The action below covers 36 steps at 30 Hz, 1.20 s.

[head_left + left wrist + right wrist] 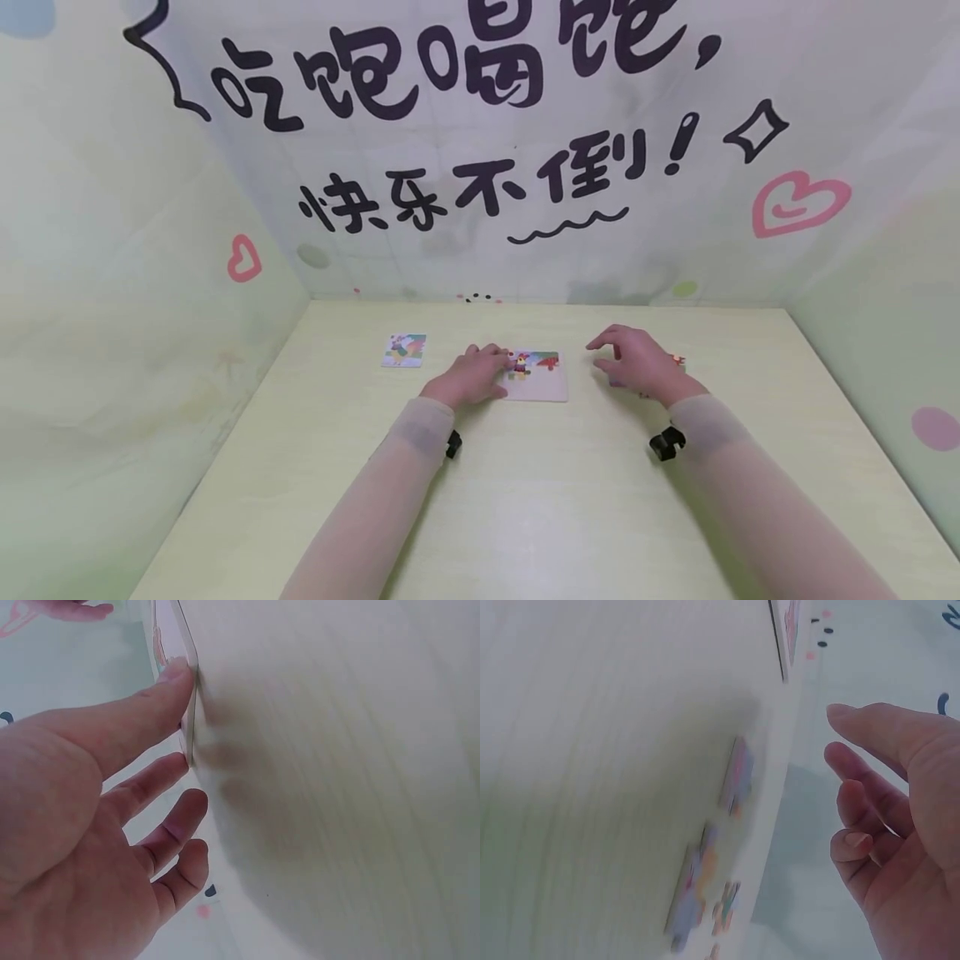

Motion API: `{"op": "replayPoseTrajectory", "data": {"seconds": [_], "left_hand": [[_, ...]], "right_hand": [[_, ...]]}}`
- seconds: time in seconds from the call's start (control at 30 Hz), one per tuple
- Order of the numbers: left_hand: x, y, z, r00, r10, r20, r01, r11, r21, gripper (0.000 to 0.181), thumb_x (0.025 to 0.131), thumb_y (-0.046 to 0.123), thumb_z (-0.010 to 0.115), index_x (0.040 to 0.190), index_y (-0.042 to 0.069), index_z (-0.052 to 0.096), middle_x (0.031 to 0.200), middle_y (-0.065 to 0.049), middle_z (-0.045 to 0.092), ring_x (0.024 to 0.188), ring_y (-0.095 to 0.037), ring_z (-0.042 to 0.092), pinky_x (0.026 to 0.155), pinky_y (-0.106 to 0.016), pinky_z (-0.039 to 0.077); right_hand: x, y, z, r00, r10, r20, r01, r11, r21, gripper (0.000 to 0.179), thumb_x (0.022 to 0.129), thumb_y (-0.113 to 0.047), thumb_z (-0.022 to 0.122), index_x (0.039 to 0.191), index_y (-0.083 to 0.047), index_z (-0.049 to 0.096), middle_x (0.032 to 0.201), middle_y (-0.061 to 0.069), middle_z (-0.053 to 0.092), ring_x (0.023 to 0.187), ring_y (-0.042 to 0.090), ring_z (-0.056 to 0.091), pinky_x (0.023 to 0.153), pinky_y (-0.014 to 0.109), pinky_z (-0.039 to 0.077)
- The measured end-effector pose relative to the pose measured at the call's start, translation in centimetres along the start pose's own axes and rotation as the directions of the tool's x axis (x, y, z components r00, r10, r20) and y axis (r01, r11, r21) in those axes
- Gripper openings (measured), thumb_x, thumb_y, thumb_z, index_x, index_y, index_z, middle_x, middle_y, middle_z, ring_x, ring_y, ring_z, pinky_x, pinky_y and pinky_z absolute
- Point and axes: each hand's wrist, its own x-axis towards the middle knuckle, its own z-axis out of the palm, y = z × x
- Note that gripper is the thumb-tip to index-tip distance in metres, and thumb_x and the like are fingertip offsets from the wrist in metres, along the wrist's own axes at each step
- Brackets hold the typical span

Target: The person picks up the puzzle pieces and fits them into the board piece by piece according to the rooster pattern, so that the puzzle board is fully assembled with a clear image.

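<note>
My left hand point(468, 375) holds the left side of a white puzzle board point(542, 388) lying on the table. In the left wrist view its thumb and forefinger are on the board's edge, with the other fingers loosely bent beside it. Joined pieces with a colourful cartoon picture fill the board's upper part; the lower part is bare white. My right hand point(637, 360) hovers to the right of the board, thumb and fingers apart, nothing between them. Below it, loose puzzle pieces point(739, 776) lie on the table, partly hidden by the hand in the head view.
A square picture card point(405, 351) with a cartoon figure lies to the left on the pale wooden table point(540, 500). Printed cloth walls point(450, 267) with large writing enclose the table at the back and both sides. Each wrist wears a black strap-on device point(666, 444).
</note>
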Motion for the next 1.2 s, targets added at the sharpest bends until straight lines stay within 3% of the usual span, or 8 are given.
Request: {"op": "replayPoseTrajectory", "data": {"seconds": [0.23,0.5,0.6,0.83,1.2], "left_hand": [[0.0,0.1,-0.2,1.000,-0.003,-0.002,0.003,1.000,-0.004,0.054,0.097,0.034,0.073,0.147,0.023,0.057,0.165,-0.002,0.038,0.144,-0.032,0.039,0.119,-0.052,0.038],[-0.1,0.1,-0.1,1.000,-0.006,-0.001,0.006,1.000,-0.012,0.056,0.097,0.034,0.072,0.149,0.023,0.055,0.166,-0.002,0.038,0.145,-0.032,0.038,0.120,-0.051,0.037],[-0.1,0.0,-0.1,1.000,0.000,-0.002,0.000,1.000,-0.021,0.056,0.097,0.033,0.072,0.149,0.022,0.055,0.166,-0.003,0.038,0.146,-0.032,0.038,0.120,-0.051,0.036],[-0.3,0.0,-0.2,1.000,0.007,-0.005,-0.007,0.999,-0.041,0.055,0.097,0.032,0.072,0.148,0.022,0.056,0.165,-0.003,0.039,0.145,-0.032,0.038,0.120,-0.051,0.036],[-0.3,0.1,-0.3,1.000,0.006,-0.001,-0.006,0.999,-0.052,0.057,0.096,0.032,0.073,0.149,0.021,0.055,0.165,-0.005,0.039,0.146,-0.034,0.038,0.120,-0.052,0.036]], "right_hand": [[-1.1,2.7,-1.6,0.998,0.054,-0.011,-0.054,0.998,-0.011,0.033,0.095,-0.016,0.072,0.127,-0.007,0.072,0.114,0.011,0.067,0.082,0.023,0.051,0.069,0.035,0.044],[-2.6,5.3,-2.7,0.991,0.133,0.002,-0.133,0.991,-0.033,0.039,0.092,-0.019,0.074,0.129,-0.005,0.070,0.128,0.019,0.066,0.089,0.027,0.056,0.082,0.045,0.050],[-2.9,6.2,-3.0,0.991,0.136,0.011,-0.136,0.991,-0.017,0.043,0.090,-0.017,0.075,0.130,-0.002,0.068,0.124,0.021,0.067,0.083,0.025,0.055,0.078,0.043,0.049],[-2.9,7.2,-3.3,0.988,0.152,0.034,-0.152,0.988,-0.003,0.043,0.091,-0.015,0.074,0.131,-0.003,0.067,0.083,0.008,0.057,0.071,0.020,0.047,0.068,0.035,0.040],[-2.5,7.8,-3.3,0.988,0.150,0.045,-0.151,0.988,0.017,0.034,0.092,-0.016,0.076,0.125,-0.006,0.072,0.094,0.009,0.062,0.077,0.022,0.049,0.070,0.035,0.042]]}}
